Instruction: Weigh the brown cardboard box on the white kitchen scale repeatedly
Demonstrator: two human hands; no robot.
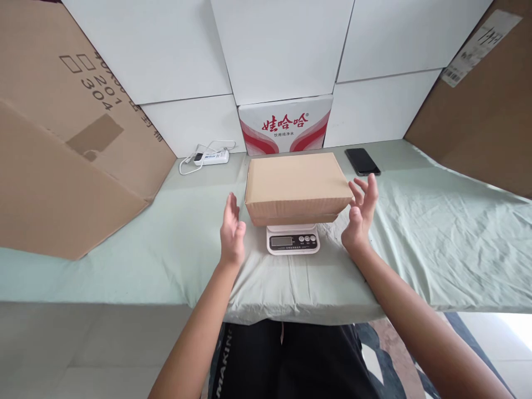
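Two open hands, left hand [231, 231] and right hand [361, 213], flank the cardboard box [297, 185] on the scale [293, 239], holding nothing.

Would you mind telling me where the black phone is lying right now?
In the head view, the phone lies flat on the green cloth toward the back right, just behind the right hand and right of the cardboard box.

Packing station, scale [293, 241], stacked cartons [62, 138]

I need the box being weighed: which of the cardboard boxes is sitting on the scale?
The small closed cardboard box between the left hand and right hand; it rests on the white scale, unlike the big cartons leaning at the sides.
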